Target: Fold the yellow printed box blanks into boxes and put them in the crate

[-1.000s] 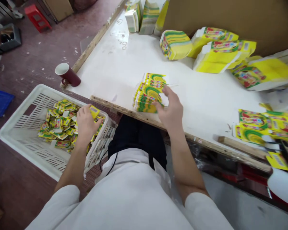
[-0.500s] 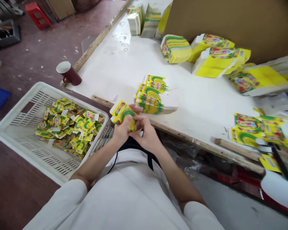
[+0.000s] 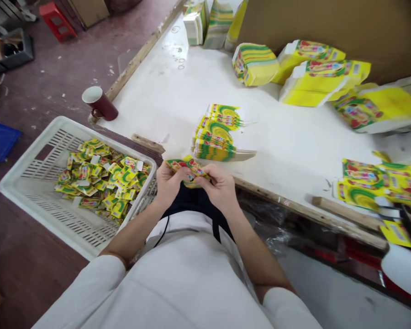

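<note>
Between my hands, just off the table's front edge, is a yellow and green printed carton (image 3: pixel 188 165), part of it covered by my fingers. My left hand (image 3: pixel 171 182) pinches its left side, thumb on top. The right side is gripped by my right hand (image 3: pixel 219 183), thumb and fingers closed. Just beyond, a fanned row of flat cartons (image 3: pixel 215 135) lies on the white table (image 3: pixel 147 100). To the left, a white plastic crate (image 3: pixel 30 183) holds many small folded cartons (image 3: pixel 106 176).
A dark red mug (image 3: pixel 104 107) stands at the table's left edge. Stacks of cartons (image 3: pixel 256 64) line a brown board (image 3: pixel 329 27) at the back. More flat cartons (image 3: pixel 361 178) and a wooden strip (image 3: pixel 345 212) lie at right. A red stool (image 3: pixel 57 22) stands on the floor.
My right hand has moved from underneath to the carton's right side. The carton has turned from a slanted upright pose to lying crosswise between both hands, which are now further apart.
</note>
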Available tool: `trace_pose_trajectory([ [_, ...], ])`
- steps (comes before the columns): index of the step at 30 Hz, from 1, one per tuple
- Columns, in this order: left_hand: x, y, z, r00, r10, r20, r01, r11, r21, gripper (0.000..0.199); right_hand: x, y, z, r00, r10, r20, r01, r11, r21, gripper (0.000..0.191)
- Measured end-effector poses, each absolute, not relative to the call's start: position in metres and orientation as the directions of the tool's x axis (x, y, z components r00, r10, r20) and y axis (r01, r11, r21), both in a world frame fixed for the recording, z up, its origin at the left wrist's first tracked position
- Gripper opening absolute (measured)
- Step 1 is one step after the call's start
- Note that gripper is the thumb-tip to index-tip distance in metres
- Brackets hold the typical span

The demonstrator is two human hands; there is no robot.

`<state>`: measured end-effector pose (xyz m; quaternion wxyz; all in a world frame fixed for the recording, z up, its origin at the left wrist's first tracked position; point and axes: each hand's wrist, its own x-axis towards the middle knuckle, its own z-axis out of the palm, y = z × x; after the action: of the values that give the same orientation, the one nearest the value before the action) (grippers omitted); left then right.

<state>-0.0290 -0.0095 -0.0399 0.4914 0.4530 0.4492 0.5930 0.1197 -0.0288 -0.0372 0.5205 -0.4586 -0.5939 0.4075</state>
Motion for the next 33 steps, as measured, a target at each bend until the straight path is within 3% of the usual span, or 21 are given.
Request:
trace_pose_trajectory([
  [3, -0.041, -0.002, -0.04, -0.086, 0.994, 0.07, -0.07, -0.076, 0.995, 0.035, 0.125, -0.027, -0.036, -0.015, 0.946, 0.325, 0.216, 0.321, -0.922, 0.008],
  [5, -0.057, 0.007, -0.033, 0.013, 0.994, 0.113, -0.016, -0.112, 0.994, 0.048, 0.135, -0.024, -0.034, -0.017, 0.917, 0.399, 0.361, 0.378, -0.852, 0.013],
  [9, -0.085, 0.017, -0.007, 0.225, 0.926, 0.304, 0.243, -0.355, 0.903, 0.087, 0.151, -0.022, -0.027, -0.189, 0.788, 0.586, 0.665, 0.542, -0.515, 0.03],
  [11, -0.085, 0.013, 0.004, 0.415, 0.884, 0.217, 0.447, -0.405, 0.797, 0.102, 0.15, -0.024, -0.022, -0.318, 0.712, 0.626, 0.647, 0.646, -0.406, 0.032],
  [12, -0.081, 0.01, 0.007, 0.484, 0.866, 0.127, 0.519, -0.401, 0.755, 0.099, 0.147, -0.026, -0.02, -0.334, 0.692, 0.64, 0.623, 0.672, -0.401, 0.032],
  [15, -0.062, -0.004, 0.005, 0.522, 0.853, -0.008, 0.608, -0.366, 0.705, 0.073, 0.134, -0.032, -0.018, -0.063, 0.752, 0.656, 0.565, 0.569, -0.597, 0.053],
  [17, -0.051, -0.012, -0.003, 0.511, 0.856, 0.076, 0.586, -0.411, 0.698, 0.069, 0.127, -0.034, -0.022, 0.158, 0.847, 0.508, 0.37, 0.426, -0.825, 0.076],
  [18, -0.048, -0.015, -0.007, 0.521, 0.843, 0.136, 0.562, -0.459, 0.688, 0.072, 0.124, -0.034, -0.025, 0.163, 0.913, 0.375, 0.207, 0.34, -0.917, 0.078],
  [20, -0.044, -0.021, -0.015, 0.562, 0.794, 0.233, 0.508, -0.554, 0.66, 0.08, 0.121, -0.033, -0.032, -0.05, 0.994, 0.101, -0.115, 0.095, -0.989, 0.066],
  [22, -0.044, -0.024, -0.019, 0.577, 0.755, 0.312, 0.473, -0.62, 0.626, 0.082, 0.12, -0.031, -0.038, -0.282, 0.957, -0.062, -0.274, -0.142, -0.951, 0.06],
  [23, -0.044, -0.025, -0.021, 0.573, 0.745, 0.341, 0.468, -0.639, 0.611, 0.078, 0.121, -0.03, -0.041, -0.316, 0.944, -0.095, -0.303, -0.195, -0.933, 0.063],
  [26, -0.047, -0.024, -0.023, 0.555, 0.758, 0.344, 0.496, -0.633, 0.595, 0.064, 0.122, -0.029, -0.045, -0.186, 0.981, -0.057, -0.28, -0.108, -0.954, 0.078],
  [29, -0.048, -0.019, -0.028, 0.547, 0.797, 0.257, 0.499, -0.557, 0.664, 0.061, 0.121, -0.034, -0.044, -0.164, 0.972, 0.167, -0.089, 0.154, -0.984, 0.081],
  [33, -0.049, -0.011, -0.034, 0.498, 0.831, 0.248, 0.464, -0.497, 0.733, 0.069, 0.122, -0.041, -0.037, -0.332, 0.888, 0.317, 0.283, 0.415, -0.865, 0.042],
])
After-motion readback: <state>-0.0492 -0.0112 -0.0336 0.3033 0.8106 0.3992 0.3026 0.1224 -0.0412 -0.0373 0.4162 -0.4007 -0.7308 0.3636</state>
